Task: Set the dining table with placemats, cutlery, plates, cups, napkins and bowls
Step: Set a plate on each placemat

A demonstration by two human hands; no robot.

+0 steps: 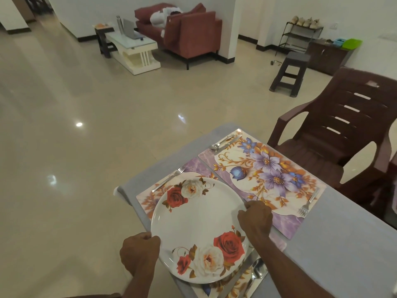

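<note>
Beyond my table a brown plastic armchair (335, 134) stands at the right, just beside the edge. Farther back on the glossy tiled floor (64, 125) I see a dark stool (290, 72), a metal shoe rack (300, 37) with pale shoes on top, and a green tray (352, 43) on a low cabinet (326, 54). A red sofa (189, 33) (something white lies on it) faces a white coffee table (133, 48) bearing a laptop (131, 30) and a steel bottle (119, 23).

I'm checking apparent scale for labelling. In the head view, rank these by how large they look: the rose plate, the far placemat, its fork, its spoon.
1. far placemat
2. rose plate, though nearer the camera
3. fork
4. spoon; partly unsure, it lies farther away
</note>
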